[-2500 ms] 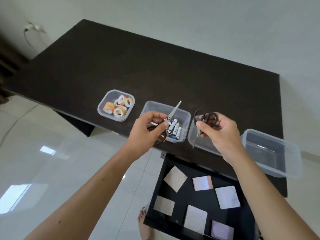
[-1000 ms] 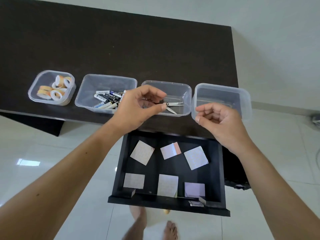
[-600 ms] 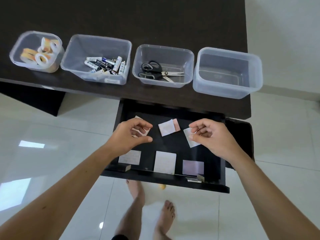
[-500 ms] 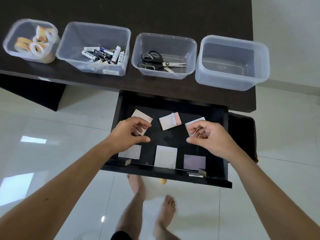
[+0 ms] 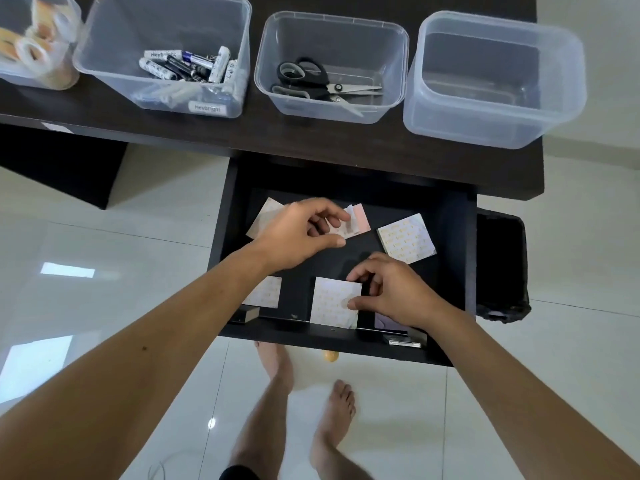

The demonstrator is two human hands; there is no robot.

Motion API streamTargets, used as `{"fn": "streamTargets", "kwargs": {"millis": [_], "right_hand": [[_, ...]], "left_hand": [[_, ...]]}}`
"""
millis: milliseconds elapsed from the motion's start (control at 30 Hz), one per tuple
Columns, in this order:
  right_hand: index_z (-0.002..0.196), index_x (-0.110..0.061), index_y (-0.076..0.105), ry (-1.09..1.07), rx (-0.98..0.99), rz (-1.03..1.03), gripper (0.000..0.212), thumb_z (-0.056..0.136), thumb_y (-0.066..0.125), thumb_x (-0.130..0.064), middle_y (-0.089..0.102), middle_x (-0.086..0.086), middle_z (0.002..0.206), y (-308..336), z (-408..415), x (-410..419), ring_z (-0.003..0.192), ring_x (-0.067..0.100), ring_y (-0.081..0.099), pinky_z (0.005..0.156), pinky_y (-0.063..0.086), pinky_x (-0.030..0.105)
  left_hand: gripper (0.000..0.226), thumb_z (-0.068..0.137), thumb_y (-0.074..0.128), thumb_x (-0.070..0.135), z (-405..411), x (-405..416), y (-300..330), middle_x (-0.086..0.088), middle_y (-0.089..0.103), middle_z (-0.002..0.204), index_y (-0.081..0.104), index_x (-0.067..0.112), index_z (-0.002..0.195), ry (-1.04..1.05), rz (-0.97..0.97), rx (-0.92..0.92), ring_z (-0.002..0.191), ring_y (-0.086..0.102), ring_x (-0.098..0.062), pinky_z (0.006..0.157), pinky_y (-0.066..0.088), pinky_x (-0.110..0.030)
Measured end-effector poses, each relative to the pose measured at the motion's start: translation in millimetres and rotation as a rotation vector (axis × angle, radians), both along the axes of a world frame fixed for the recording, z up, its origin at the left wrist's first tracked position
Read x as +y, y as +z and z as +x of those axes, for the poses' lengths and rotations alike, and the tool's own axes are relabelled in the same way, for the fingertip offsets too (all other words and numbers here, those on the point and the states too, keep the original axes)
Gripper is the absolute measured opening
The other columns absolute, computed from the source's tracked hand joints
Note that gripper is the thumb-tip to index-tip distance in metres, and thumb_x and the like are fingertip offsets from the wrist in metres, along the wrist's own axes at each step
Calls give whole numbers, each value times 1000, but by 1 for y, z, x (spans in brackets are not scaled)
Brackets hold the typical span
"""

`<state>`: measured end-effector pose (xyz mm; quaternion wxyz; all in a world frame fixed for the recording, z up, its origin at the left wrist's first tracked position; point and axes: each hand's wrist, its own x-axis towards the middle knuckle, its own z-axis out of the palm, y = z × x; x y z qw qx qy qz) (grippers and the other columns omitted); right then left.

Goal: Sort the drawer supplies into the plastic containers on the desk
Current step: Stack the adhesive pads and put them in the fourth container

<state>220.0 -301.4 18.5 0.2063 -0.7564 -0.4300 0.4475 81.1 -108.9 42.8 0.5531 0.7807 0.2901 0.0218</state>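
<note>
The open black drawer (image 5: 453, 258) holds several square sticky-note pads. My left hand (image 5: 298, 235) reaches into its back half and pinches the pink and white pad (image 5: 358, 220); a pale pad (image 5: 265, 214) lies partly under that hand. My right hand (image 5: 394, 294) grips the right edge of a white pad (image 5: 330, 303) at the drawer's front, thumb and index finger on it. Another white pad (image 5: 407, 239) lies free at the back right, and one more pad (image 5: 265, 292) at the front left. On the desk the rightmost clear container (image 5: 495, 123) is empty.
Three more clear containers stand in a row on the dark desk (image 5: 346, 140): tape rolls (image 5: 31, 50), batteries (image 5: 187, 65), scissors (image 5: 311, 79). A black bin (image 5: 502, 265) stands right of the drawer. Small clips (image 5: 403, 341) lie at the drawer's front rim. Bare feet stand on the white tiles below.
Both hands left the scissors container and dropped into the drawer. My left hand shifted right onto the pink and white pad; my right hand moved forward from the back-right pad to the front white pad.
</note>
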Motion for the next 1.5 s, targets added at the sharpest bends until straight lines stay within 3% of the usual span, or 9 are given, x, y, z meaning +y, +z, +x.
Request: {"fn": "streamTargets", "kwargs": {"millis": [100, 267, 433, 633, 867, 1067, 1233, 1367, 1500], "right_hand": [[103, -23, 73, -64, 106, -19, 32, 79, 94, -24, 68, -11, 93, 3, 3, -4, 69, 6, 60, 68, 49, 15], [105, -19, 70, -97, 257, -62, 32, 82, 92, -20, 78, 2, 94, 1, 6, -7, 71, 4, 64, 74, 54, 21], [116, -19, 74, -111, 286, -82, 41, 80, 94, -22, 80, 0, 99, -2, 5, -6, 77, 4, 68, 78, 53, 16], [103, -15, 82, -105, 271, -83, 24, 82, 92, -20, 82, 0, 98, 2, 6, -9, 85, 7, 75, 79, 52, 9], [101, -20, 83, -123, 299, -129, 20, 83, 90, -24, 82, 1, 95, 3, 6, -14, 73, -3, 66, 72, 47, 8], [99, -20, 82, -134, 294, -119, 19, 83, 91, -24, 81, 0, 95, -1, 8, -14, 80, 1, 69, 82, 52, 15], [100, -19, 82, -132, 305, -117, 19, 84, 90, -23, 82, -1, 96, 0, 8, -14, 83, 2, 71, 81, 54, 13], [101, -18, 81, -132, 304, -126, 20, 84, 90, -22, 82, 2, 96, 0, 7, -12, 80, 1, 70, 78, 52, 13], [100, -19, 81, -128, 299, -121, 18, 84, 90, -23, 82, 3, 97, 1, 6, -12, 84, 6, 72, 86, 57, 21]], "left_hand": [[34, 88, 86, 17, 25, -1, -5, 12, 71, 105, 75, 24, 120, -18, 39, -46, 88, 62, 5, 83, 56, -26], [40, 91, 83, 25, 63, -5, -12, 20, 68, 118, 71, 27, 129, -80, 125, -31, 97, 53, 24, 82, 38, 2], [48, 88, 86, 24, 88, -10, -25, 18, 69, 121, 70, 25, 133, -160, 81, 24, 114, 62, -5, 86, 46, -12], [56, 84, 89, 33, 102, -14, -28, 15, 70, 128, 68, 29, 136, -211, 95, 123, 119, 61, -10, 97, 47, -18], [68, 77, 86, 57, 111, -28, -24, 10, 64, 138, 63, 44, 140, -312, 456, 225, 139, 44, -18, 107, 40, -34], [51, 79, 91, 37, 109, -24, -28, 16, 64, 119, 72, 41, 126, -274, 370, 152, 131, 46, -15, 106, 39, -31], [44, 78, 92, 30, 101, -20, -28, 17, 71, 114, 69, 41, 114, -225, 192, 114, 104, 60, -11, 100, 52, -37], [42, 79, 92, 22, 99, -18, -24, 18, 69, 105, 65, 36, 107, -256, 171, 100, 95, 57, -3, 85, 47, -25], [44, 77, 94, 18, 100, -19, -22, 12, 73, 108, 70, 26, 112, -272, 126, 97, 100, 64, -2, 90, 46, -20]]}}
